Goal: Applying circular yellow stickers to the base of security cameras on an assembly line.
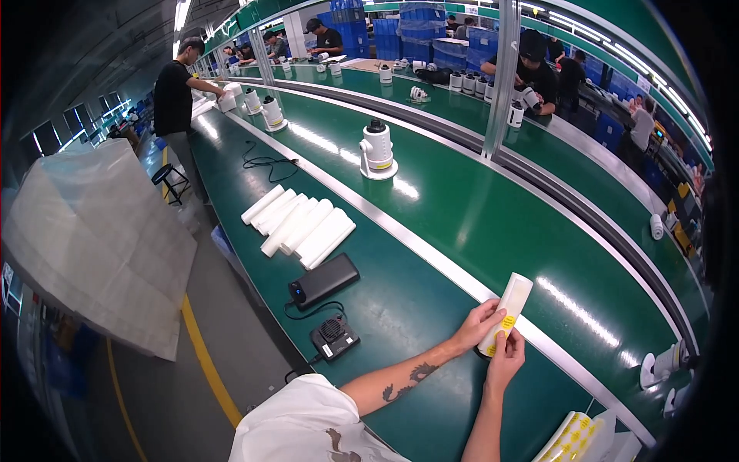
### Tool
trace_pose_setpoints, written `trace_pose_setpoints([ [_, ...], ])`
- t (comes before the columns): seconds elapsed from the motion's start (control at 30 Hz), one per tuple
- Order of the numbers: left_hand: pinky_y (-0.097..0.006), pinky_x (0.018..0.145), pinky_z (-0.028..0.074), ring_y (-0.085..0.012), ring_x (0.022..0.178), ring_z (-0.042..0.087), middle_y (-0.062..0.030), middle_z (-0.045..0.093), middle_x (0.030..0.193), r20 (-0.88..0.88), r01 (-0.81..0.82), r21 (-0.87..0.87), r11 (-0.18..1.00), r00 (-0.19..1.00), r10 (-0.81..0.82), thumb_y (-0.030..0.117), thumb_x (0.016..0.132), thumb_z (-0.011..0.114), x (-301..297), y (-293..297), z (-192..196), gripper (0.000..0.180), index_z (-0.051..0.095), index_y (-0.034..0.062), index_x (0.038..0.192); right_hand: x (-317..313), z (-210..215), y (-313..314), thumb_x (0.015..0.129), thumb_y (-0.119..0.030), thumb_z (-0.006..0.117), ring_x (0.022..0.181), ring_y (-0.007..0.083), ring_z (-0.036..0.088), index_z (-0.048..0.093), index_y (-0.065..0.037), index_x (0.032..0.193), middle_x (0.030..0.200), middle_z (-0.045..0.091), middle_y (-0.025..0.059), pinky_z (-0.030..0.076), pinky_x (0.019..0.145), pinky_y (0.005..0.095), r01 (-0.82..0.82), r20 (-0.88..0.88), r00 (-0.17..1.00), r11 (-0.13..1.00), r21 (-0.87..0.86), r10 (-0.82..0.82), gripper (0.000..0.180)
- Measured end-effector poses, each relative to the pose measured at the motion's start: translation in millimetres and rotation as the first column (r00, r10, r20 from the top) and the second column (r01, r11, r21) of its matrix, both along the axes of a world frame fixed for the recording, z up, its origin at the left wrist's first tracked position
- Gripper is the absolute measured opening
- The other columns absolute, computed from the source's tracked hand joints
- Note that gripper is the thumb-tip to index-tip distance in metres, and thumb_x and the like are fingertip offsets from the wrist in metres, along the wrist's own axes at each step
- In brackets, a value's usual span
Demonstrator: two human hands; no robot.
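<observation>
Over the near edge of the green conveyor, both hands are at a long white tube-like piece (517,292) with yellow round stickers on its face. It is tilted, its far end pointing up and slightly right. My left hand (473,326) grips its left side, with the thumb across the front. My right hand (505,356) is closed at its lower right side, thumb and fingertips against a yellow sticker (508,322). The piece's lower end shows a dark edge, partly covered by the hands. By my right forearm lies a sheet of yellow round stickers (571,437).
Several white tubes (304,223) lie in a row on the green workbench (416,308), beside a black power bank (325,279) and a small black fan device (335,337). A white camera-like unit (377,150) stands on the conveyor (454,192). Other people work farther off.
</observation>
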State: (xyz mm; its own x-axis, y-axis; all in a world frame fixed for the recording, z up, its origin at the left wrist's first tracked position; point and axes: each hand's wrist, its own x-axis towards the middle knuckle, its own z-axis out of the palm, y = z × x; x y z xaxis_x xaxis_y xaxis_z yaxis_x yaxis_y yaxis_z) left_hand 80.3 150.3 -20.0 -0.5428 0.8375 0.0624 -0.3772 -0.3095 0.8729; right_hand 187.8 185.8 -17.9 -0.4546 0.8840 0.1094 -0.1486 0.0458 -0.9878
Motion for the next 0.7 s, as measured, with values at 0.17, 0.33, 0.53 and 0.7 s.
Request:
trace_pose_setpoints([
  [0.17, -0.025, 0.083, 0.046, -0.0109, 0.099, 0.056, -0.0078, 0.059, 0.110, -0.003, 0.008, 0.016, 1.000, 1.000, -0.008, 0.023, 0.095, 0.054, 0.9, 0.3, -0.1, 0.039, 0.047, -0.0018, 0.125, 1.4, -2.1, 0.5, 0.091, -0.008, 0.057, 0.094, 0.0156, 0.059, 0.052, 0.007, 0.113, 0.105, 0.061, 0.0132, 0.047, 0.084, 0.0270, 0.008, 0.002, 1.000, 1.000, 0.015, -0.008, 0.027],
  [0.33, -0.027, 0.085, 0.047, -0.0127, 0.101, 0.056, -0.0090, 0.059, 0.111, -0.008, 0.002, 0.027, 1.000, 1.000, -0.002, 0.019, 0.091, 0.060, 4.6, 1.8, 3.3, 0.043, 0.045, -0.0019, 0.126, 1.6, 1.8, 0.7, 0.091, -0.008, 0.058, 0.094, 0.0156, 0.059, 0.052, 0.007, 0.113, 0.104, 0.061, 0.0130, 0.047, 0.085, 0.0271, -0.003, 0.001, 1.000, 1.000, 0.024, 0.003, 0.027],
  [0.53, -0.028, 0.087, 0.047, -0.0137, 0.102, 0.057, -0.0090, 0.059, 0.111, -0.003, -0.007, 0.041, 0.999, 1.000, 0.007, 0.017, 0.088, 0.065, 5.5, 2.1, 3.5, 0.049, 0.043, -0.0017, 0.127, 1.9, 1.6, 2.6, 0.091, -0.009, 0.059, 0.093, 0.0149, 0.059, 0.053, 0.007, 0.111, 0.103, 0.061, 0.0123, 0.047, 0.083, 0.0265, -0.010, -0.003, 1.000, 0.999, 0.038, 0.010, 0.027],
  [0.7, -0.028, 0.086, 0.047, -0.0133, 0.101, 0.057, -0.0089, 0.060, 0.111, 0.007, -0.026, 0.012, 1.000, 1.000, 0.025, 0.018, 0.088, 0.065, 3.7, -6.5, 3.2, 0.048, 0.044, -0.0020, 0.126, -1.4, 0.2, -2.9, 0.091, -0.009, 0.059, 0.093, 0.0145, 0.059, 0.053, 0.008, 0.112, 0.102, 0.061, 0.0120, 0.047, 0.083, 0.0263, -0.041, -0.011, 0.999, 0.998, 0.038, 0.041, 0.027],
])
